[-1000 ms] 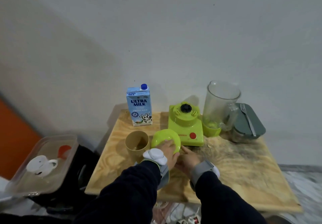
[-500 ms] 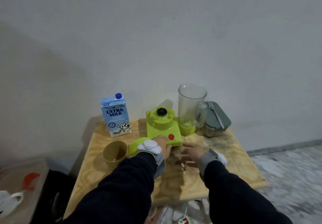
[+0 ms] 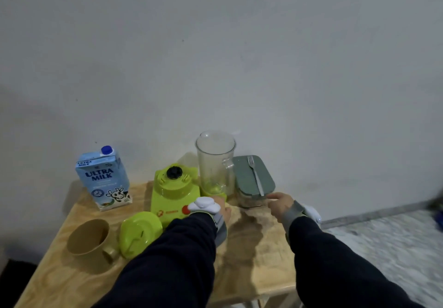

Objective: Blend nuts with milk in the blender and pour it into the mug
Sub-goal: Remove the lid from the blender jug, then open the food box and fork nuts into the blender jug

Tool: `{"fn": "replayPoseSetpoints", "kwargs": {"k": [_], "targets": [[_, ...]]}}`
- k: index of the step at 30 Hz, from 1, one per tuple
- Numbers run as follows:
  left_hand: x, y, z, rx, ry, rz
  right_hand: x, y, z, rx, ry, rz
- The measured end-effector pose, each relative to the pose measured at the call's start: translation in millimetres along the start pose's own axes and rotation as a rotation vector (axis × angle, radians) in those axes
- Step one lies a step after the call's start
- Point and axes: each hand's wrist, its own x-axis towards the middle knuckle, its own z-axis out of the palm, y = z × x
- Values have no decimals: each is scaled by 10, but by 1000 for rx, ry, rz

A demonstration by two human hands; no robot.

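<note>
Hands: two. The left hand [image 3: 221, 208] is mostly hidden behind its wrist device beside the jug's green foot; grip cannot be told. The right hand [image 3: 279, 203] reaches with relaxed fingers near the box, holding nothing.
Table [image 3: 271, 247]: one, pale plywood, stained.
Blender base [image 3: 175, 191]: one, glossy lime plastic, black knob, red button.
Jug [image 3: 215, 164]: one, clear, tapered, upright, just right of the base.
Lid [image 3: 139, 233]: one, round, green.
Mug [image 3: 90, 240]: one, tan, handled, front left.
Milk carton [image 3: 103, 179]: one, blue cardboard.
Box [image 3: 253, 180]: one, grey lid, one fork [image 3: 256, 176] on top.

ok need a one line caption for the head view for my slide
Both hands reach toward the empty blender jar and lidded container; green lid, mug and milk carton wait on the table.
</note>
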Motion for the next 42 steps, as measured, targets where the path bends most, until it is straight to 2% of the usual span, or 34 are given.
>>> {"fn": "replayPoseSetpoints", "kwargs": {"k": [4, 7, 14, 22, 28, 32, 34, 38, 40, 42], "targets": [[147, 310, 42, -75, -37, -67, 310, -124, -339, -190, 43, -60], [344, 534, 157, -169, -57, -138, 470, -259, -487, -364, -33, -95], [779, 887, 266, -533, -28, -416, 976, -380, -311, -485, -184, -255], [1212, 1066, 199, -986, 122, -619, 1259, -445, -30, -532, -133, -294], [1265, 1067, 265, -962, 218, -671, 1479, -373, 85, -482, -82, -284], [1277, 1049, 329, -1052, 264, -662, 1519, -380, 44, -431, -64, -129], [1273, 1032, 353, -1141, 263, -672, 1481, -397, -10, -392, -52, -48], [1177, 1055, 486, -1400, 318, -716, 1316, -310, -161, -431, -79, -70], [1084, 1075, 545, -1374, 264, -711, 1212, -259, -221, -459, -102, -80], [982, 1042, 594, -1229, 209, -715, 1136, -199, -233, -473, -102, -84]]}}
